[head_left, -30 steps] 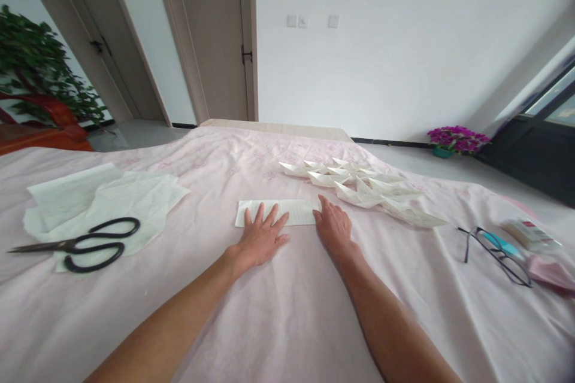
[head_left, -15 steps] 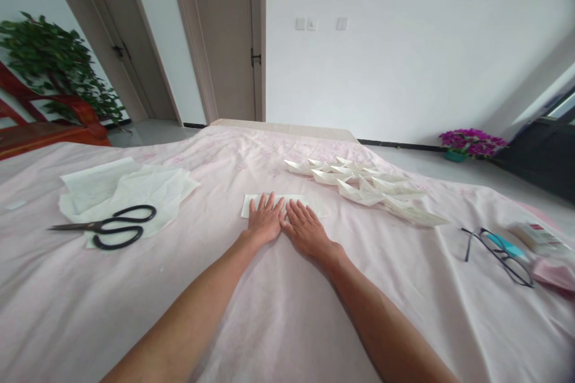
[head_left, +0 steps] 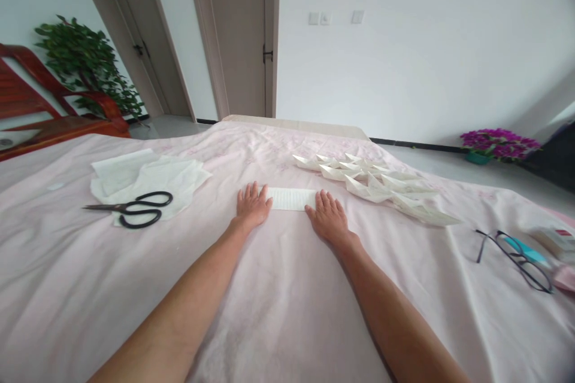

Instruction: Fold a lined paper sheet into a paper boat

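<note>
A narrow strip of folded white paper (head_left: 291, 199) lies flat on the pink cloth in front of me, with faint lines on it. My left hand (head_left: 253, 205) presses flat over its left end, fingers stretched out. On the right end rests my right hand (head_left: 329, 215), also flat with the fingers extended. The two hands cover both ends of the strip. To the right, several folded paper boats (head_left: 372, 182) stand in rows close together. Off to the left, black-handled scissors (head_left: 139, 209) lie partly over loose white paper sheets (head_left: 155, 175).
A pair of glasses (head_left: 516, 257), a blue item (head_left: 525, 249) and a small box (head_left: 554, 242) lie at the right. Beyond the cloth (head_left: 278, 311) are a wooden chair (head_left: 58, 108), a green plant (head_left: 85, 66) and purple flowers (head_left: 501, 142).
My hands have slid apart from the strip's middle out to its two ends, uncovering the centre. The view has turned slightly left.
</note>
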Motion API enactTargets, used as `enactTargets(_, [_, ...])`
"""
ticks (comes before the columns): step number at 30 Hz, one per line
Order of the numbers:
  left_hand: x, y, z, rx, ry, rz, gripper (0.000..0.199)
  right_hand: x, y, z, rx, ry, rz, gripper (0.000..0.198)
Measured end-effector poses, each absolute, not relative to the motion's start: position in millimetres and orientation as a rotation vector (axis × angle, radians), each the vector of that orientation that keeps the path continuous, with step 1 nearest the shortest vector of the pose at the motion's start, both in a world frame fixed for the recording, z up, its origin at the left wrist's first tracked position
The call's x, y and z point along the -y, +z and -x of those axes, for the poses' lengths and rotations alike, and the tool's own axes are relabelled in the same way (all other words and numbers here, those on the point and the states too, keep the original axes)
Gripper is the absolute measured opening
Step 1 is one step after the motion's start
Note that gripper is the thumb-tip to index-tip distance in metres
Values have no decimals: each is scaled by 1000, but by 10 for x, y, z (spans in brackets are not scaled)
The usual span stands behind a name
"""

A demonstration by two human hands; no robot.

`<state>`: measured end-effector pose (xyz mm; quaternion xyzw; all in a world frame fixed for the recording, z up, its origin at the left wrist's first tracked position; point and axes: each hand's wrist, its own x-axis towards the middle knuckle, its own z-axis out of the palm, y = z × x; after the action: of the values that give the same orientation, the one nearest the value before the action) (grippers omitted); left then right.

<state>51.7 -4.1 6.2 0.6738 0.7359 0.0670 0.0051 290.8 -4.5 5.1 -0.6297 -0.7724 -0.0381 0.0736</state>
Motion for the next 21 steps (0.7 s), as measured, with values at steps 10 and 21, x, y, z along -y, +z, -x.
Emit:
enactTargets(10, [47, 177, -652, -2325, 237, -2187, 54, 154, 154, -2826, 2315, -240, 1706, 57])
enactTargets(21, [-202, 127, -678, -2133, 223, -2168, 66, 32, 67, -2675, 2720, -165, 1300, 62])
